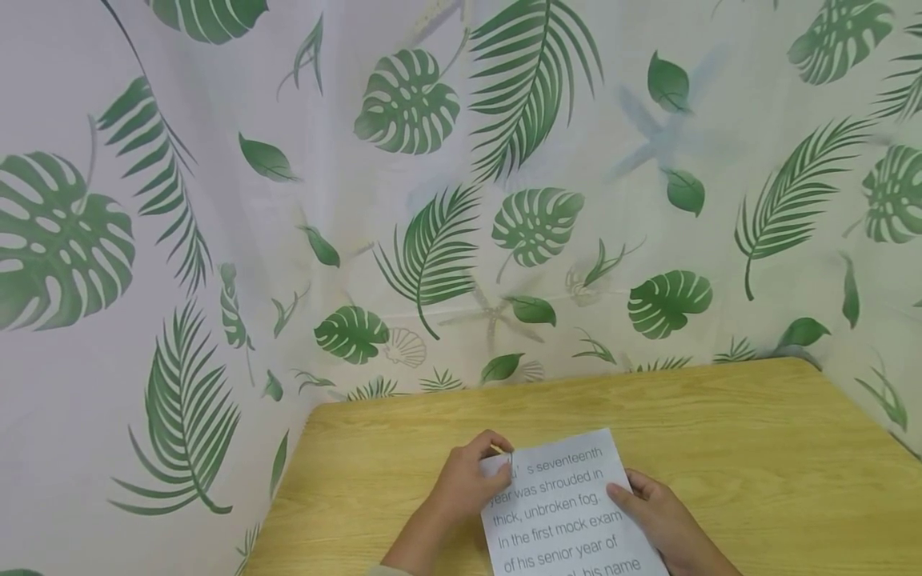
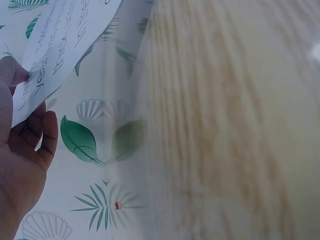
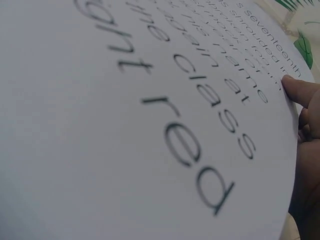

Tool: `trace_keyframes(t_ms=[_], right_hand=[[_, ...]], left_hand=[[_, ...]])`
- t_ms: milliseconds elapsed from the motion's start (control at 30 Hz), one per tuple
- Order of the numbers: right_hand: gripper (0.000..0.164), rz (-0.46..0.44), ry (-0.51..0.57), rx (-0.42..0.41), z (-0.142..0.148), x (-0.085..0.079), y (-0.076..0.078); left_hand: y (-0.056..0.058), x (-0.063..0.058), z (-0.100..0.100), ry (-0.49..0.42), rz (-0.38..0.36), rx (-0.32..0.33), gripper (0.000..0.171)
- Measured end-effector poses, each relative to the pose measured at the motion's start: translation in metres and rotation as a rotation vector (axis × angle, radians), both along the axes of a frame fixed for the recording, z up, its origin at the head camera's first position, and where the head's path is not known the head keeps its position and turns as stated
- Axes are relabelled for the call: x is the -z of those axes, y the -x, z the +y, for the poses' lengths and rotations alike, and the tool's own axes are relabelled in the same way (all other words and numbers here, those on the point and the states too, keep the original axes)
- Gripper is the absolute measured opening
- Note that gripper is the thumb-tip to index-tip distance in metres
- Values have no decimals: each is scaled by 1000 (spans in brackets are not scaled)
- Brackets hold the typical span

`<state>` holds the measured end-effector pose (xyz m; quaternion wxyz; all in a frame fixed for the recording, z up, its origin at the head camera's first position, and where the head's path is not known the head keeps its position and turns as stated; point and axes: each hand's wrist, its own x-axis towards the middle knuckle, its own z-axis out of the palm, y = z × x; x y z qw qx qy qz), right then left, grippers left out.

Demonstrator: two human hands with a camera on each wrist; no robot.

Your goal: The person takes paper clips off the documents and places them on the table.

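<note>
One printed sheet (image 1: 558,512) is held over the wood-grain table (image 1: 360,456), lower end cut off in head view. Its upper left corner is pinched by the left hand (image 1: 468,480), thumb on the printed face, fingers curled behind. Its right edge is gripped by the right hand (image 1: 663,516), thumb in front. Table is bordered by leaf-patterned sheeting (image 1: 461,352).

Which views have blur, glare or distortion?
Left wrist: tabletop grain soft and smeared, bright glare at the right edge; right wrist: sheet greyish, its lettering swelling toward the camera in steep perspective; head: sheet's print readable, patterned backdrop purplish at left.
</note>
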<state>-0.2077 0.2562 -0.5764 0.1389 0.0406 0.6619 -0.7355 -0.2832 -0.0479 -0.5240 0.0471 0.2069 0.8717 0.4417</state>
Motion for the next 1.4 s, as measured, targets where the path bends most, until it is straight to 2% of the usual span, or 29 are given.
trace_keyframes(t_ms=[533, 1100, 1400], right_hand=[[71, 21, -56, 2, -2, -1, -2], [73, 27, -46, -22, -1, -2, -3], [74, 20, -56, -15, 0, -2, -2]], left_hand=[[1, 1, -2, 52, 69, -39, 18], [3, -3, -16, -25, 64, -26, 23], [7, -2, -22, -37, 81, -60, 22]])
